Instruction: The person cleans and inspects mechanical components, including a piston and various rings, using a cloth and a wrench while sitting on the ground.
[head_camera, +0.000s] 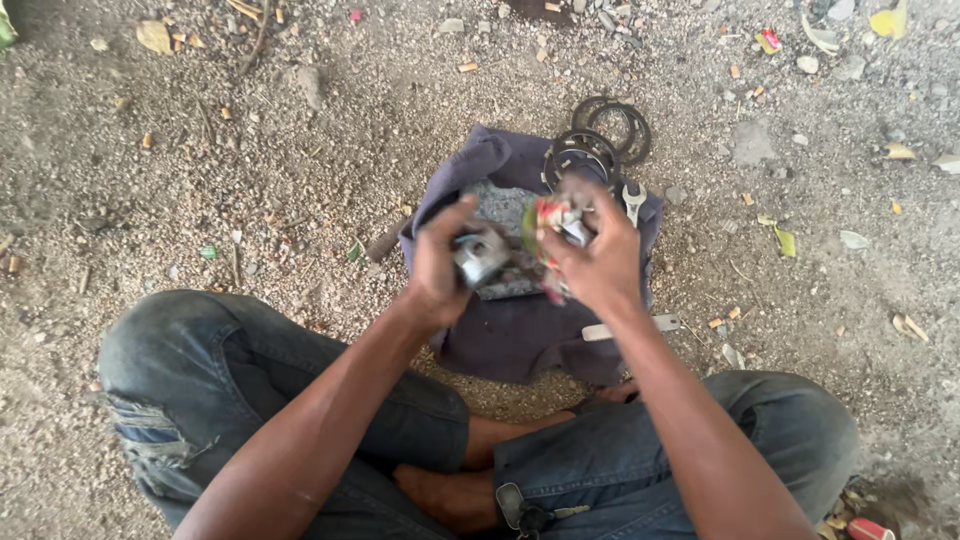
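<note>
We see both hands raised over a dark purple cloth (520, 335) spread on gravel ground (300, 150). Left hand (440, 265) is clamped on a small grey metal cylindrical part (482, 255), fingers wrapped around its left side, part facing the other hand. Right hand (600, 255) is closed on a red-and-green crumpled rag (548, 225), held just beside the metal part; whether the two touch, we can't tell, since the frame is blurred there. Both held things sit above the cloth's centre, over a grey speckled flat piece (505, 205) lying on the cloth.

At the cloth's far right corner: dark metal rings (600, 140), stacked and overlapping, partly off the cloth. A silver open-end spanner (633, 200) lies just beside them. A flat silver metal strip (660, 323) lies at the cloth's right edge. The person sits cross-legged in blue jeans (200, 380).
</note>
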